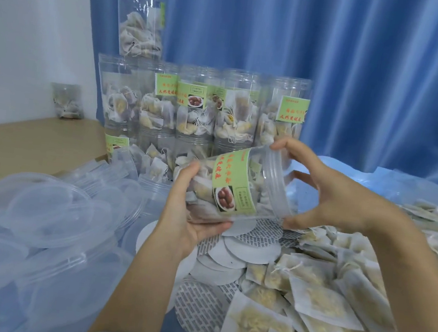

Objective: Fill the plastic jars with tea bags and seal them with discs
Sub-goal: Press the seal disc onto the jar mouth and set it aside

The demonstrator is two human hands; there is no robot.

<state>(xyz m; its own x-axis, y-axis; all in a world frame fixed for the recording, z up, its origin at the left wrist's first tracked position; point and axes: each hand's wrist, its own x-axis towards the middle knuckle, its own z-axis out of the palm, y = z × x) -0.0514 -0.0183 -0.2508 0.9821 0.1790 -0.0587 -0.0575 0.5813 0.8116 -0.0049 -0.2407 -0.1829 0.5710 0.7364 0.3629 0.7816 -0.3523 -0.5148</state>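
Note:
A clear plastic jar [230,186] with a green label lies tilted in mid-air, packed with tea bags, its mouth to the right. My left hand [193,214] grips its base from below. My right hand [326,191] curls round the translucent lid [278,183] at the jar's mouth, thumb under and fingers over it. White and printed sealing discs [246,248] lie scattered beneath the jar. Loose tea bags [320,294] are heaped at the lower right.
Filled labelled jars [197,106] stand stacked at the back, one more [142,18] on top. A pile of translucent lids [48,217] covers the left. A cardboard surface [23,149] lies far left, a blue curtain [361,59] behind.

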